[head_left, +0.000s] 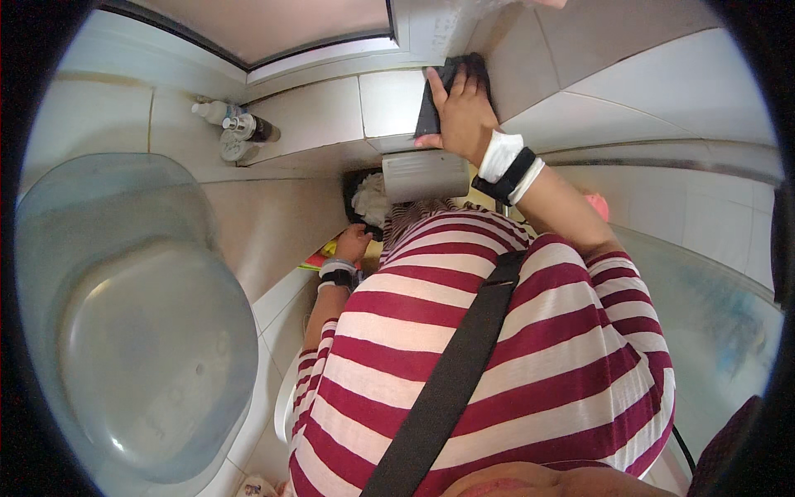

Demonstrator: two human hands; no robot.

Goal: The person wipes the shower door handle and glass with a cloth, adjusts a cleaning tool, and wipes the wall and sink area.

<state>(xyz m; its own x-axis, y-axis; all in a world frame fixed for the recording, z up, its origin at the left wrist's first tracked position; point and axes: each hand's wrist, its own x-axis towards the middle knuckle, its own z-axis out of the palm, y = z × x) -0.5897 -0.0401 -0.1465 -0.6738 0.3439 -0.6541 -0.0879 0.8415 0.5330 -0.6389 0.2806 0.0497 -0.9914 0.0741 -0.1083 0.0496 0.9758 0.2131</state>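
Observation:
My right hand (464,112) lies spread over a black cloth (429,116), pressing it onto the tiled ledge (319,116) where it meets the wall. Its thumb and fingers are apart, and white and black bands circle the wrist. Lower down, my left hand (354,244) is beside a dark bin (354,184) with crumpled white paper (370,201) in it. The fingers of that hand are mostly hidden, so I cannot see whether it holds anything. A grey ribbed box (426,176) sits just below the ledge, between my hands.
A grey toilet lid (157,348) fills the left side. Several bottles, including a dark pump bottle (252,128), stand near the ledge's left end. A framed window (290,29) is above. Along the right runs a pale tiled wall (696,199). Something yellow and red (319,258) lies by my left wrist.

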